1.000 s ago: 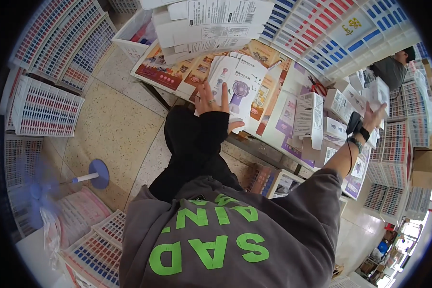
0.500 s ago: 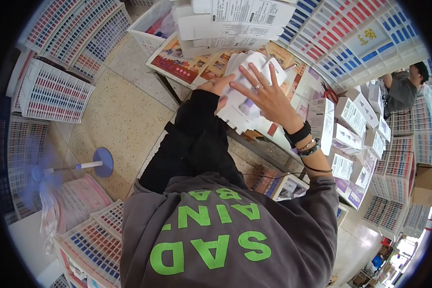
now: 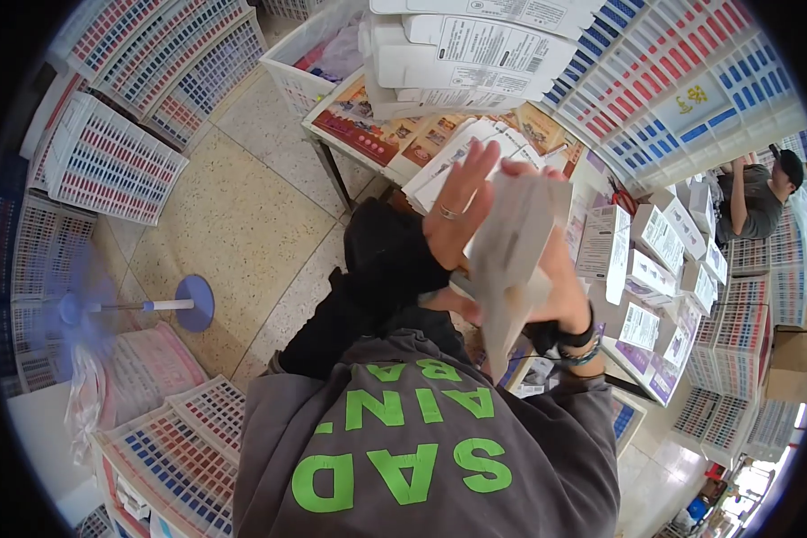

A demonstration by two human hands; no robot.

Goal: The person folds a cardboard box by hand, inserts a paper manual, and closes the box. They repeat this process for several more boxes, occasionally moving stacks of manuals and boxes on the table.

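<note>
A pale folding carton, blurred and standing on edge with a flap hanging down, is held up in front of my body. Around its right side wraps my right hand, with fingertips showing over the top edge. Beside the carton's left face is my left hand, fingers stretched upward and its thumb low near the carton's bottom; whether the palm touches the carton I cannot tell. Behind them, several flat white cartons lie in a loose pile on the table.
A tall stack of flattened cartons stands at the back. Finished white boxes crowd the table's right side, near red-handled scissors. Plastic crates stand left, with a blue fan. A co-worker is at far right.
A carton has come up off the pile toward my body in my right hand. My left hand has left the pile and risen beside the carton. The view has shifted slightly.
</note>
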